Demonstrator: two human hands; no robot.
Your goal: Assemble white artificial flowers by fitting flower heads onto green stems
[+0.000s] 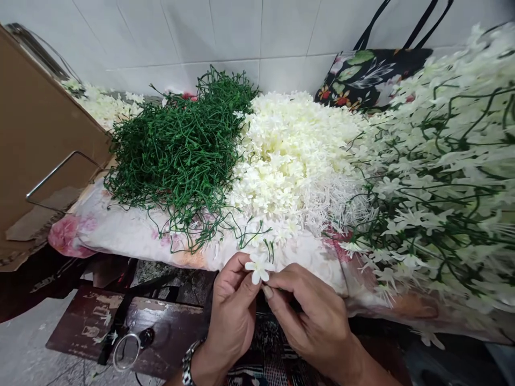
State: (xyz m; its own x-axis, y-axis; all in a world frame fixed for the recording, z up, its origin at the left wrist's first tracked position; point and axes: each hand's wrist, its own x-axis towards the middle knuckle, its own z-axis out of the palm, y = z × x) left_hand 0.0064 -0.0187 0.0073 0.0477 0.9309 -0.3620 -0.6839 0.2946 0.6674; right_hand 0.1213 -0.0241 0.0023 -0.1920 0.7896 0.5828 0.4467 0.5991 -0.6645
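My left hand [231, 308] and my right hand [311, 311] meet at the table's front edge. Together they pinch a small white artificial flower [258, 267] whose thin green stem [269, 247] rises behind it. The left thumb and fingers close under the flower; the right fingertips press against it from the right. A metal watch sits on my left wrist. Just beyond the hands lie a pile of loose white flower heads [289, 161] and a tangle of green plastic stems [181, 145].
A heap of assembled white-flower sprays [442, 177] fills the right. The work surface has a floral cloth [132, 230]. A cardboard box [36, 139] stands at left, a floral bag [362, 75] against the tiled wall, a dark low bench [120, 327] below.
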